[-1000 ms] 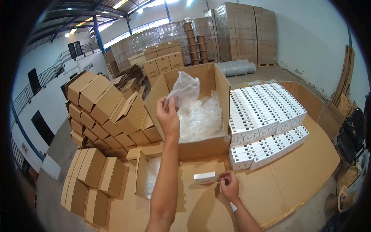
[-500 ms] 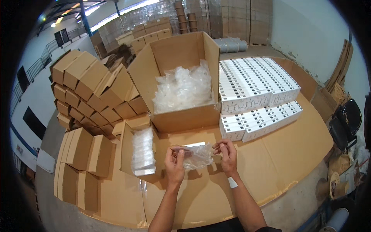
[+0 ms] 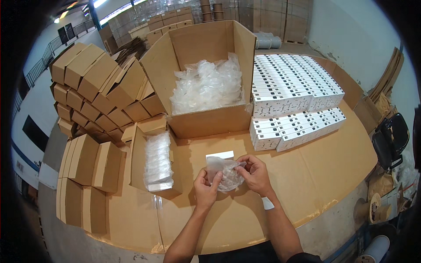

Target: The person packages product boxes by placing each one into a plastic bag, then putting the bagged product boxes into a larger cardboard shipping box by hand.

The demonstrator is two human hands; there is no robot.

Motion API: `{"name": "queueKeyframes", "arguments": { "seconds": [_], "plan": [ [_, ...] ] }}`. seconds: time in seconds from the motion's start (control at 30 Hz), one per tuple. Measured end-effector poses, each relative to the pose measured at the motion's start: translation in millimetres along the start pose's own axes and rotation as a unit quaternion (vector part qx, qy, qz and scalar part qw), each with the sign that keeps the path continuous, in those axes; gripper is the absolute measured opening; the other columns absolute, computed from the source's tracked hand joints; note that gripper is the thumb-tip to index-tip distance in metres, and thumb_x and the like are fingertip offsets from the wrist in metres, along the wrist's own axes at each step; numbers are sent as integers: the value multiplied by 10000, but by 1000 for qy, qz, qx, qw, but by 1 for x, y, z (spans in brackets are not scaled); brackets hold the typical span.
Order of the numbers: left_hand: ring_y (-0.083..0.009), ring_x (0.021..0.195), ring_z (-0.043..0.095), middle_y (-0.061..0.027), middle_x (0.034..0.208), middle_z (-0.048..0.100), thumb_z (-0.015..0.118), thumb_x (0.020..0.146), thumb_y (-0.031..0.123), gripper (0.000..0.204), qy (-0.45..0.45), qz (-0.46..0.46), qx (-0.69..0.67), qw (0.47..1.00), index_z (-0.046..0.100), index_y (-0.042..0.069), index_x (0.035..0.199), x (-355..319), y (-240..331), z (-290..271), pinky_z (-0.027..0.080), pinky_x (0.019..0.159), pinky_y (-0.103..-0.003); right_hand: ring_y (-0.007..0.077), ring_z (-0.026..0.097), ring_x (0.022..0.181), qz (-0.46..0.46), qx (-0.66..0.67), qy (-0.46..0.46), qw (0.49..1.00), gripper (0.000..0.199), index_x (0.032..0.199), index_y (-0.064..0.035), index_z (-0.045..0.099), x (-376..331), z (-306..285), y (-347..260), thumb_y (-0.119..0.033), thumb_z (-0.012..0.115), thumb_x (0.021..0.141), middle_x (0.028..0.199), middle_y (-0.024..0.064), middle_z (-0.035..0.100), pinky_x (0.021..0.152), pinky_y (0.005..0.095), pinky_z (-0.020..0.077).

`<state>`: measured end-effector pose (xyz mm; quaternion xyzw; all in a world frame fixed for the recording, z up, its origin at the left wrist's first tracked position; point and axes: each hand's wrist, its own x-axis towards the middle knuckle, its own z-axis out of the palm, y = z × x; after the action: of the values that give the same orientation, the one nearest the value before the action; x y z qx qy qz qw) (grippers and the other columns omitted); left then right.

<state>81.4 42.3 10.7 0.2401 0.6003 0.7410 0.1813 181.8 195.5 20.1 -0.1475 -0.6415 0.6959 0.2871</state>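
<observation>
Cardboard table [image 3: 333, 171], hands — left [image 3: 206, 189], right [image 3: 256, 174] — gripping plastic bag [image 3: 224, 173]

1. We see a warehouse hall, with a white wall [image 3: 351, 30] at the right and a grey floor [image 3: 52, 149] at the left.
2. We note bright roof lights [image 3: 98, 3] at the top left, above dark steel framing.
3. A railing [image 3: 44, 65] runs along the left side, beside a pale wall with dark openings [image 3: 33, 131].
4. We work at a table [image 3: 333, 166] covered in brown cardboard.
5. Stacked cartons [image 3: 263, 13] fill the far end of the hall.
6. Flat cardboard sheets [image 3: 388, 76] lean against the right wall.
7. A black chair [image 3: 390, 140] stands at the table's right edge.
</observation>
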Motion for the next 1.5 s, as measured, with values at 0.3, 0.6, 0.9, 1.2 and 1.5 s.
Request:
{"name": "queueKeyframes", "arguments": {
  "seconds": [0.3, 0.6, 0.9, 1.2, 1.5],
  "plan": [
    [1, 634, 485, 35, 768, 630, 660, 1026, 161, 132, 57, -17, -11, 998, 626, 34, 1034, 8, -3, -14, 364, 539, -197, 74, 638, 778, 60, 34, 32, 997, 125, 1100, -2, 631, 0, -4, -13, 20, 634, 976, 893, 14, 670, 691, 224, 522],
    [-8, 641, 483, 56, 760, 605, 663, 1028, 177, 163, 84, 56, 29, 994, 626, 20, 1004, 17, -14, -14, 367, 561, -182, 120, 650, 951, 4, -1, 4, 1000, 201, 1166, 12, 619, 3, -3, -8, 11, 649, 967, 1041, 65, 678, 878, 251, 522],
    [-27, 747, 573, 29, 841, 646, 662, 1029, 193, 182, 100, -57, -111, 987, 662, 12, 1031, 15, 1, 2, 438, 601, -194, 75, 639, 778, 40, -12, 95, 995, 149, 1103, -14, 608, 1, 14, 12, -42, 680, 976, 866, 10, 674, 697, 239, 524],
    [-62, 771, 601, -3, 903, 693, 649, 1037, 222, 232, 94, 0, 34, 995, 706, -2, 1054, 10, -13, -2, 486, 641, -245, 73, 608, 764, 8, 35, 79, 996, 134, 1028, 2, 607, -2, 40, 11, -58, 704, 958, 844, 23, 668, 688, 236, 490],
    [-26, 674, 524, 25, 802, 654, 660, 1028, 187, 195, 62, 5, 132, 989, 732, 12, 1076, 13, 2, -9, 417, 571, -216, 80, 589, 695, 1, -32, 129, 991, 161, 992, -3, 623, -1, 37, 21, -134, 557, 1058, 835, 28, 662, 630, 252, 489]
  ]
}}
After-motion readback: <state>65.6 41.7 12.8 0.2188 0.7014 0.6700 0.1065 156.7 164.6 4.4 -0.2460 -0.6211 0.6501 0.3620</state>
